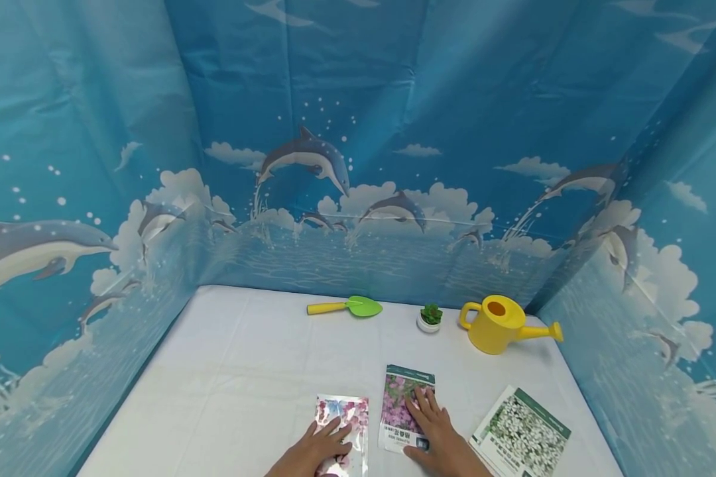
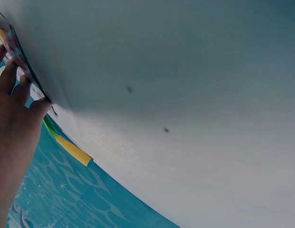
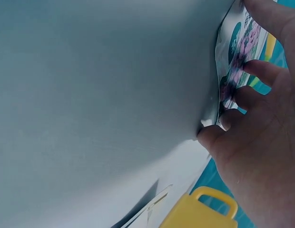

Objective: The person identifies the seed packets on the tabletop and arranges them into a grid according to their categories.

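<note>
My left hand [image 1: 317, 452] rests on a shiny packet printed with pink blossoms [image 1: 340, 405], which lies on the white table. Its fingers are spread and fairly straight. Just to the right, my right hand [image 1: 438, 430] presses on a flower seed packet [image 1: 396, 405] with a dark green top band and pinkish-purple flowers, fingers outstretched over its right side. In the right wrist view, the fingertips touch this packet's surface and edge. A white-flower seed packet [image 1: 528, 434], lying askew with another packet edge showing beneath it, is right of that hand. Neither hand grips anything.
Along the back of the white table [image 1: 233, 371] lie a green-bladed trowel [image 1: 362, 306] with a yellow handle, a small potted succulent [image 1: 430, 319] and a yellow watering can [image 1: 494, 331], spout to the right. A blue dolphin-print curtain [image 1: 370, 265] encloses the back and sides.
</note>
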`<state>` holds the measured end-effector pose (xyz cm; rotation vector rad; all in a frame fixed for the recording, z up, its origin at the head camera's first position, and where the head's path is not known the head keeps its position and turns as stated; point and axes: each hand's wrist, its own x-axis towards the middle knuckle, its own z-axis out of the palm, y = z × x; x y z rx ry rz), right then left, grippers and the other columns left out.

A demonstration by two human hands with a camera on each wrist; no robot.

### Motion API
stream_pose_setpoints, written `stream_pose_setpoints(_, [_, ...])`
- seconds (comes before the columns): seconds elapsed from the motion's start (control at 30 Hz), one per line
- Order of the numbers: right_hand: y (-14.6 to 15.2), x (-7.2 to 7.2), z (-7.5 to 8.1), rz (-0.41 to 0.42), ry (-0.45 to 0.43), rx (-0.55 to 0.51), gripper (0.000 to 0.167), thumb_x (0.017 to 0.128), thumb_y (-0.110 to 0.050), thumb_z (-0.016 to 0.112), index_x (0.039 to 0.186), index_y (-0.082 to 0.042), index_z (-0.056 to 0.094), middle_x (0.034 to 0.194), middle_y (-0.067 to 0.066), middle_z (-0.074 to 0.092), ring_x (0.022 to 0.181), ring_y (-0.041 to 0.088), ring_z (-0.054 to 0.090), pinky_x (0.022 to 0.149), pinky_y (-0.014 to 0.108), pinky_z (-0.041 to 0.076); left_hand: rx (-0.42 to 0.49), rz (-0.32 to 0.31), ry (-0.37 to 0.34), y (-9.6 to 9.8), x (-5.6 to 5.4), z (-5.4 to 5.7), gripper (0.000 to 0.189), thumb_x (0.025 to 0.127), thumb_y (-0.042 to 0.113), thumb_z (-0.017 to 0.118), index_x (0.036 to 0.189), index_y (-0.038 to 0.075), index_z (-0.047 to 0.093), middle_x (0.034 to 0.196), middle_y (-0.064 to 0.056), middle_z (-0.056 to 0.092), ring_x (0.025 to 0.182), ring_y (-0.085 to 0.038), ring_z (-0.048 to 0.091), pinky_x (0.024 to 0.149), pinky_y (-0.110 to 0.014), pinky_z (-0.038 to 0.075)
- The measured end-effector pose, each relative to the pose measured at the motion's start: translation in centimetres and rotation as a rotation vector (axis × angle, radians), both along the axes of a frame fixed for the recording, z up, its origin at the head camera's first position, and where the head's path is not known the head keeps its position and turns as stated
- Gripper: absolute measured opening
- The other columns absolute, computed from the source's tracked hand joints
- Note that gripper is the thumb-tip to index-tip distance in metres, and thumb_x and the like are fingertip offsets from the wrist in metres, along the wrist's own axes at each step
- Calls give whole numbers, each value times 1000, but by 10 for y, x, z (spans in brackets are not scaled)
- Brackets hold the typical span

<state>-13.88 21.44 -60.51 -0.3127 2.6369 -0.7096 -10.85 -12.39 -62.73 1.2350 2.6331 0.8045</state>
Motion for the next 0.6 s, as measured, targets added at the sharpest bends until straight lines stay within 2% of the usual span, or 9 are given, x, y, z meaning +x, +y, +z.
stream_pose_setpoints(0.37, [-1,6,7,76,-16,-72,95,92,-43,85,167,-6,39,179,20,15,163,53,8,124,77,12,31,0,-27,1,0,4,64,111,59,47,150,11,65,164,-15,51,156,-36,42,113,-70,43])
stream_pose_setpoints(0.6, [4,11,1,153,-5,-153,93,98,-50,77,167,-1,37,177,27,14,159,60,3,117,86,9,10,9,-52,0,-1,1,69,108,63,52,151,10,64,166,-12,49,158,-32,40,113,-70,43])
